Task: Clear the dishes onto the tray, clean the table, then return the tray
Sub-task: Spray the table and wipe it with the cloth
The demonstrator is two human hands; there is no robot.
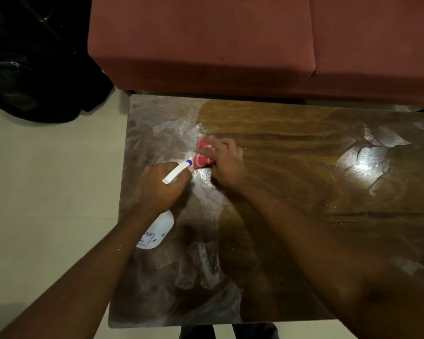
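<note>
A dark wooden table fills the middle of the head view, its left half smeared with whitish wet streaks. My right hand presses a red patterned cloth onto the table top near the left-centre. My left hand grips a white spray bottle by its neck, and the white trigger head with a blue nozzle tip points at the cloth. No dishes or tray are in view.
A reddish-brown upholstered sofa stands just beyond the table's far edge. A black bag or dark heap lies on the pale tiled floor at the upper left. Wet glare patches shine on the table's right side.
</note>
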